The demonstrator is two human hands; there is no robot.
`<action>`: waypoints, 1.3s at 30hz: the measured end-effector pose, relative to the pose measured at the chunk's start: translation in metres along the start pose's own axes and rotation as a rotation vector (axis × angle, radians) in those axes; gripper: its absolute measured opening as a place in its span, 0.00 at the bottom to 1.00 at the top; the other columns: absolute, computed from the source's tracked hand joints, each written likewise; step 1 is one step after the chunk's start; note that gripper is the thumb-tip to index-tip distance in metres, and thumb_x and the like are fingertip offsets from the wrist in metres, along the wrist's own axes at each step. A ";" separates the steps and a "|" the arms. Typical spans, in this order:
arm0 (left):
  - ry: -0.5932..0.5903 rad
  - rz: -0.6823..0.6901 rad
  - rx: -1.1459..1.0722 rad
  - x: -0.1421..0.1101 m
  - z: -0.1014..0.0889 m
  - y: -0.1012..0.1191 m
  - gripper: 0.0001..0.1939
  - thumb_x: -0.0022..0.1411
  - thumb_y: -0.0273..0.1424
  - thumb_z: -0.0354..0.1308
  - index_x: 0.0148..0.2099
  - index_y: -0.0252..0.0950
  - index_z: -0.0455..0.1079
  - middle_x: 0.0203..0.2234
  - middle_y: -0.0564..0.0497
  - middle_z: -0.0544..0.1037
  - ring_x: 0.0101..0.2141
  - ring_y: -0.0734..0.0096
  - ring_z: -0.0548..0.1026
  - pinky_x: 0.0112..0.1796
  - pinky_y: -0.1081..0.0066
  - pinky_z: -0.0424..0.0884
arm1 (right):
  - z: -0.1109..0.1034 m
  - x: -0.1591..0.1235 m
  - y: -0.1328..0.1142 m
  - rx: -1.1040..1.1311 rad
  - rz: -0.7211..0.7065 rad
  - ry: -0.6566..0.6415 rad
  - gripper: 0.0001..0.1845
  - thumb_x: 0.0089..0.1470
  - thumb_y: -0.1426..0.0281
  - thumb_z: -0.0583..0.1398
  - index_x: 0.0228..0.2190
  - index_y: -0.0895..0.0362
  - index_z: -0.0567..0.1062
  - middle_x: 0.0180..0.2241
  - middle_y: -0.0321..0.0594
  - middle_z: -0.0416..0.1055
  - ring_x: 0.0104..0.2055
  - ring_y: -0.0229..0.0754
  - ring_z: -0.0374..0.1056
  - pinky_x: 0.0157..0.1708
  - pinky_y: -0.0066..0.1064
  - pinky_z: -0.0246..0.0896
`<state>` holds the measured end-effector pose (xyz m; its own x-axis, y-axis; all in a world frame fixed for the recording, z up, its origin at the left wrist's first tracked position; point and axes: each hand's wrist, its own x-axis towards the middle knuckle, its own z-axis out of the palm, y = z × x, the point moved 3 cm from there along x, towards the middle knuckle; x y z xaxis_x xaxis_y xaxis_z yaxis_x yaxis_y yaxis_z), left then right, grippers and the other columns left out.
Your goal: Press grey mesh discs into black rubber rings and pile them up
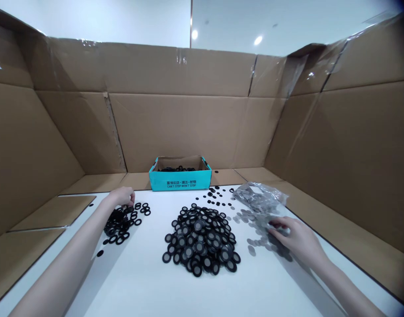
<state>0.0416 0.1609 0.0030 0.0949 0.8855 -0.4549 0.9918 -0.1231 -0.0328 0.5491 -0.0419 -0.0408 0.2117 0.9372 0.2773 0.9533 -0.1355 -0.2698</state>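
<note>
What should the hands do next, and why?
Perhaps the right hand should pinch up one grey disc: its fingers are by several, the left hand is at the black rings, and the middle pile shows grey-centred rings.

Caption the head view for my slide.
Left hand at black rings, right hand at grey discs, grey-centred black discs heaped between them.

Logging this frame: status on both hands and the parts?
Left hand at black rings. Right hand at loose grey discs, near clear bag. Pile of black-rimmed discs between hands, touched by neither.
</note>
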 end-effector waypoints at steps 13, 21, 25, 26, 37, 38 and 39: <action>0.296 0.018 -0.131 -0.021 -0.025 0.009 0.14 0.66 0.35 0.57 0.50 0.32 0.69 0.45 0.45 0.74 0.43 0.63 0.75 0.42 0.60 0.74 | -0.027 0.011 -0.064 0.271 -0.248 0.200 0.14 0.53 0.62 0.57 0.38 0.55 0.76 0.36 0.46 0.78 0.38 0.51 0.72 0.39 0.42 0.65; 0.414 0.494 -0.490 -0.098 -0.048 0.085 0.13 0.67 0.40 0.48 0.42 0.35 0.66 0.26 0.53 0.76 0.28 0.73 0.77 0.32 0.75 0.71 | -0.063 0.012 -0.204 0.522 -0.706 0.427 0.12 0.55 0.71 0.60 0.43 0.53 0.74 0.35 0.39 0.79 0.40 0.47 0.72 0.41 0.41 0.62; 0.293 0.777 -0.950 -0.139 -0.047 0.114 0.11 0.63 0.37 0.57 0.38 0.33 0.65 0.21 0.54 0.75 0.23 0.76 0.75 0.27 0.76 0.70 | -0.069 0.009 -0.248 0.583 -0.851 0.541 0.13 0.55 0.73 0.62 0.44 0.52 0.74 0.35 0.36 0.80 0.39 0.44 0.71 0.42 0.40 0.62; 0.243 0.827 -1.024 -0.146 -0.047 0.118 0.11 0.63 0.37 0.58 0.38 0.33 0.66 0.21 0.54 0.76 0.23 0.76 0.75 0.27 0.76 0.70 | -0.070 0.008 -0.254 0.588 -0.874 0.569 0.13 0.55 0.73 0.62 0.44 0.52 0.74 0.34 0.36 0.80 0.39 0.44 0.71 0.42 0.39 0.62; 0.104 0.983 -1.240 -0.162 -0.047 0.118 0.14 0.61 0.39 0.63 0.38 0.31 0.69 0.23 0.51 0.79 0.28 0.73 0.79 0.33 0.74 0.74 | -0.090 0.005 -0.264 0.476 -0.962 0.702 0.14 0.56 0.77 0.61 0.43 0.51 0.74 0.32 0.34 0.80 0.37 0.43 0.72 0.40 0.40 0.61; 0.124 0.973 -1.220 -0.163 -0.047 0.119 0.14 0.61 0.39 0.63 0.38 0.31 0.69 0.23 0.51 0.79 0.28 0.72 0.79 0.32 0.74 0.74 | -0.090 0.005 -0.265 0.465 -0.969 0.707 0.15 0.55 0.77 0.61 0.44 0.51 0.74 0.31 0.34 0.80 0.37 0.44 0.72 0.41 0.40 0.60; 0.147 0.954 -1.195 -0.164 -0.046 0.119 0.14 0.60 0.39 0.63 0.38 0.31 0.70 0.23 0.51 0.79 0.28 0.72 0.78 0.32 0.74 0.74 | -0.090 0.004 -0.265 0.460 -0.974 0.709 0.15 0.55 0.78 0.61 0.44 0.51 0.74 0.31 0.33 0.80 0.37 0.44 0.71 0.41 0.40 0.59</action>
<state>0.1480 0.0213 0.1148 0.6505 0.7325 0.2005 0.0389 -0.2958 0.9545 0.3170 -0.0312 0.1152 -0.3231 0.1934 0.9264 0.6472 0.7594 0.0672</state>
